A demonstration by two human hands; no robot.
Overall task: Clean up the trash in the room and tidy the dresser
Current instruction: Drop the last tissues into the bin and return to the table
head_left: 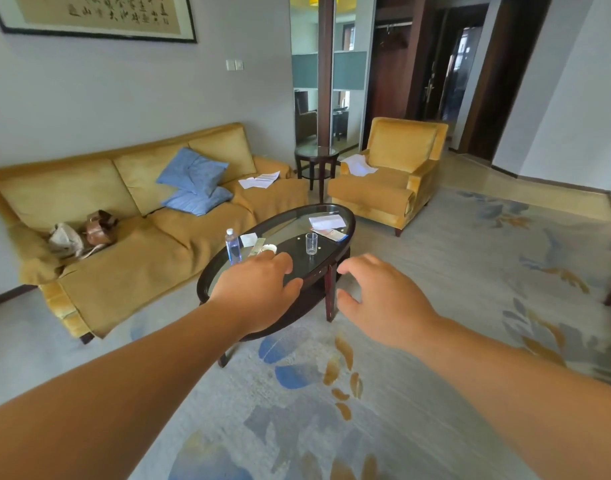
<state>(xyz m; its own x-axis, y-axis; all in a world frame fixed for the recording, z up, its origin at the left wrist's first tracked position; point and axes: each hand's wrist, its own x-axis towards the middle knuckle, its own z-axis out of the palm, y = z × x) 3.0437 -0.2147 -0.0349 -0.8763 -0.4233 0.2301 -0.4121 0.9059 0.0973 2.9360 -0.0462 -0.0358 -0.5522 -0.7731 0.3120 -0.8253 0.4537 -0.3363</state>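
1. Head view: two bare arms reach forward over the patterned carpet (435,271) toward an oval glass-topped table (349,216).
2. The left hand (259,292) shows in front of the table's near end. Its fingers (284,262) are relaxed, slightly bent and hold nothing. Whether they touch the glass top cannot be told.
3. The right hand (383,306) hangs just right of the table's near leg, with its fingers spread, loosely curved and empty.
4. On the table, a water bottle (233,245) stands at the left edge and a clear drinking glass (311,243) stands near the middle. A small white round object (269,248) lies near the bottle, and paper sheets (326,222) lie at the far end.
5. Loose papers (259,180) lie on the right seat of the yellow sofa (158,244), beside two blue cushions (193,171). Two bags (101,227) rest toward its left end.
6. A crumpled sheet (358,165) lies on the yellow armchair (376,195). A small round side table (316,157) stands between the sofa and the armchair.
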